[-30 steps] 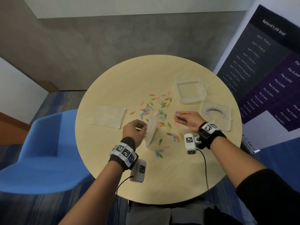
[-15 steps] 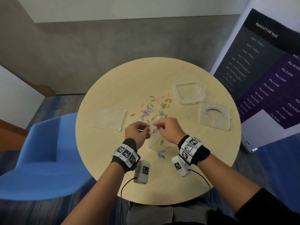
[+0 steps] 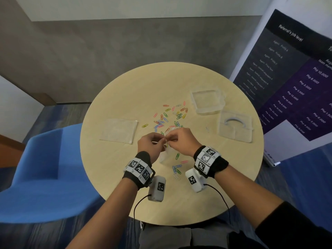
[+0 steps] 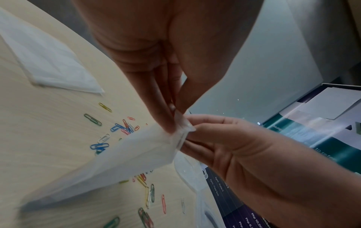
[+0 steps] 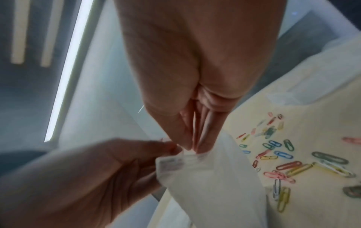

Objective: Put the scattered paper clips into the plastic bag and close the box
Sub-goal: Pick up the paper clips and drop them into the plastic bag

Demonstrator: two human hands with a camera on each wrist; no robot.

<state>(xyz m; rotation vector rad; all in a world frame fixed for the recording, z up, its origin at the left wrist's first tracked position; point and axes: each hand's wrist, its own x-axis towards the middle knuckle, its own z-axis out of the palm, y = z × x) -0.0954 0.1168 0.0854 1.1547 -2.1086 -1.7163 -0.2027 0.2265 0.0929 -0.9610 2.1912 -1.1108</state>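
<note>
Left hand [image 3: 150,142] and right hand [image 3: 180,141] pinch plastic bag [image 4: 109,166] mouth, frame centre; paper clips [image 3: 170,117] scattered above on table [image 3: 111,177]; open box [image 3: 207,101] upper right.

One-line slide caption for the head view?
Both hands, left hand and right hand, pinch a clear plastic bag's mouth above coloured paper clips scattered on a round table.

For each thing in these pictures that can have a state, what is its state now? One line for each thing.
Held plastic bag: lifted, top edge pinched by both hands.
Left hand: pinches the bag's top edge.
Right hand: pinches the same edge.
Paper clips: scattered loose on the table.
Second plastic bag: lying flat, untouched.
Clear box: open.
Box lid: off, lying beside the box.
</note>
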